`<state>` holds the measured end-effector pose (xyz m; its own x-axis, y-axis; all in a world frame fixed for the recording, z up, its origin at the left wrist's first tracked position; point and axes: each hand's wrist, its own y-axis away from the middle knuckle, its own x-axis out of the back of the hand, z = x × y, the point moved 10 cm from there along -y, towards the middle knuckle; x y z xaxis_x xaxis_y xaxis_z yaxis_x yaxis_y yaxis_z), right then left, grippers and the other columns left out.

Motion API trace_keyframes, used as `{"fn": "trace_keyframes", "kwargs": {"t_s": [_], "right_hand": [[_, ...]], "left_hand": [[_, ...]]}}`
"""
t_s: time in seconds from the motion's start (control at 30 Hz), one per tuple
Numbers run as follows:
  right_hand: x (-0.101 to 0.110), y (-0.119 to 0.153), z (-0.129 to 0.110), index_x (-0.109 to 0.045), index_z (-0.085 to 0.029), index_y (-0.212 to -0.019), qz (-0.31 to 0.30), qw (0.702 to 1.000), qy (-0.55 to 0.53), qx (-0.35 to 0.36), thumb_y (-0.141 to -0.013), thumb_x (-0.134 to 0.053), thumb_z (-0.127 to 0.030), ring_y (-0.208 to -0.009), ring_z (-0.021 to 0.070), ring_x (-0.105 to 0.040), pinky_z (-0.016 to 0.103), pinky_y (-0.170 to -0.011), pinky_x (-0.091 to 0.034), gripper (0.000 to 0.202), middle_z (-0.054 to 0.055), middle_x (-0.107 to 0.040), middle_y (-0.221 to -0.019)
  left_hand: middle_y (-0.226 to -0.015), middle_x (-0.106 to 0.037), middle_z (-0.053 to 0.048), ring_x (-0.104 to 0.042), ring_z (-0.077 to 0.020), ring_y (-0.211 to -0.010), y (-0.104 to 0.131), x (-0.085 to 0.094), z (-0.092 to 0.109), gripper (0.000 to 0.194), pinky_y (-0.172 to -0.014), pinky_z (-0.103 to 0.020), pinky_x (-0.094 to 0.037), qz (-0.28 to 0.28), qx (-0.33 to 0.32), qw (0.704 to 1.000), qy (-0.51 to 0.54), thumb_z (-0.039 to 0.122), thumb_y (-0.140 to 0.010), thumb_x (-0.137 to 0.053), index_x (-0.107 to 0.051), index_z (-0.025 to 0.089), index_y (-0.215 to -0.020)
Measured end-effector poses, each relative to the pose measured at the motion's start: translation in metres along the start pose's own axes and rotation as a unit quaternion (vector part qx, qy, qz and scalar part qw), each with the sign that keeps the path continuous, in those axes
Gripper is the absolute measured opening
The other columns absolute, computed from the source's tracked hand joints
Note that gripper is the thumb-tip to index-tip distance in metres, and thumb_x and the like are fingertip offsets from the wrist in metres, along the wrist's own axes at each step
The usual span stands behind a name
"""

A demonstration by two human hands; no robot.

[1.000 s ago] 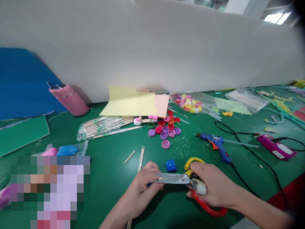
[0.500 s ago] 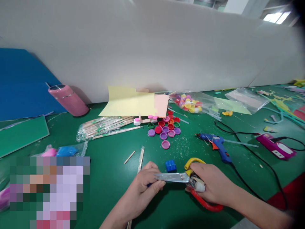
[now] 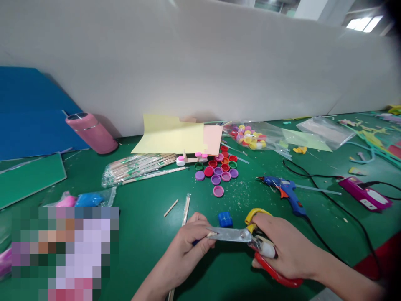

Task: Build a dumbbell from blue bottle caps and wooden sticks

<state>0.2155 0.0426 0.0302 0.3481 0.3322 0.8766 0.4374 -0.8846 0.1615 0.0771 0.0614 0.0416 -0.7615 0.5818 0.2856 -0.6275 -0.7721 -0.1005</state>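
Left hand (image 3: 196, 238) — fingers pinched; right hand (image 3: 278, 246) — gripping, forearm angled inward.

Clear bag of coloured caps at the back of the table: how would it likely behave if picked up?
The bag would probably flop, since its thin film lies creased and slack. The caps look loosely heaped at one end, so that end may sag and shift. It is likely light for its size: the caps look small and plastic.

Left hand (image 3: 194, 240) and right hand (image 3: 283, 244) observed bare; both slender forearms (image 3: 340, 271) likewise bare to the frame's lower edge and lower right.
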Motion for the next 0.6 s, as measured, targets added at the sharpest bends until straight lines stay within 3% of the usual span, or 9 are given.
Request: {"fn": "trace_keyframes", "kwargs": {"t_s": [0.6], "right_hand": [[-0.0065, -0.0012, 0.0079, -0.048, -0.021, -0.075, -0.015, 1.0, 0.023, -0.002, -0.066, -0.062, -0.051, -0.061, 0.0162, -0.048, 0.025, -0.053, -0.032, 0.034, -0.001, -0.054, -0.072]], "left_hand": [[-0.068, -0.053, -0.004, -0.043, -0.0167, -0.077, 0.0021, -0.005, 0.001, 0.029, -0.068, -0.028, -0.036, -0.025, 0.001, 0.999, -0.026, 0.028, -0.088, -0.04, -0.055, 0.015, -0.067]]}}
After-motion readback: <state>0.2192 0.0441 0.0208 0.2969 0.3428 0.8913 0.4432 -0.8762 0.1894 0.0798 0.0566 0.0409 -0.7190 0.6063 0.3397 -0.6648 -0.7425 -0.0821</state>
